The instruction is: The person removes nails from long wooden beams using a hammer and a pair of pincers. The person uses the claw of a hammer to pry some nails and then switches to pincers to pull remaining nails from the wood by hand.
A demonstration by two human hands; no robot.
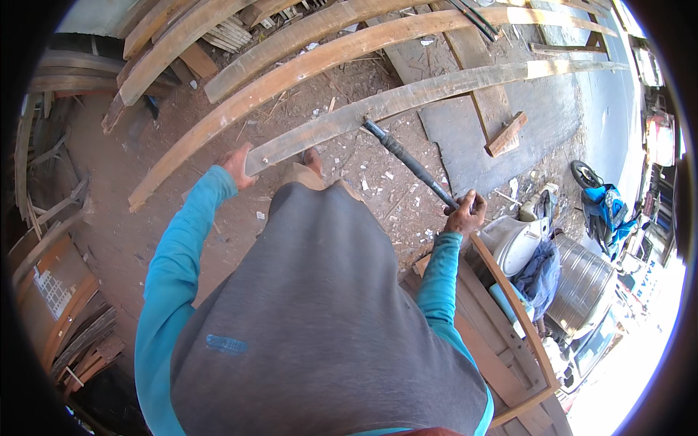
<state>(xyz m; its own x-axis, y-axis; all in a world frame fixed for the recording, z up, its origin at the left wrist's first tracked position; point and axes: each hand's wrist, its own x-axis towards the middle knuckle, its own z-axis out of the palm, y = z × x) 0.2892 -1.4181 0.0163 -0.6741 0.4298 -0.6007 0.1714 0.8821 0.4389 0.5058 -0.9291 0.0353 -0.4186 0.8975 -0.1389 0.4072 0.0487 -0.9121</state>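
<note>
A long, worn wooden beam (407,98) slants from near my body toward the far right. My left hand (236,167) is closed on its near end, with some fingers hidden behind the edge. In my right hand (465,212) is a dark metal bar (414,167) with a thicker sleeve partway along, my fingers wrapped around its near end. The bar's far tip meets the beam's near-side edge, about a third of the way along; whether it is hooked into the wood I cannot tell.
Another long beam (313,78) lies just beyond, with more timber stacked at the far left. A short wood block (507,134) rests on a grey sheet (534,120). Right of me are a wooden frame (520,305), a metal drum (582,283) and a blue motorcycle (609,211). Chips litter the dirt floor.
</note>
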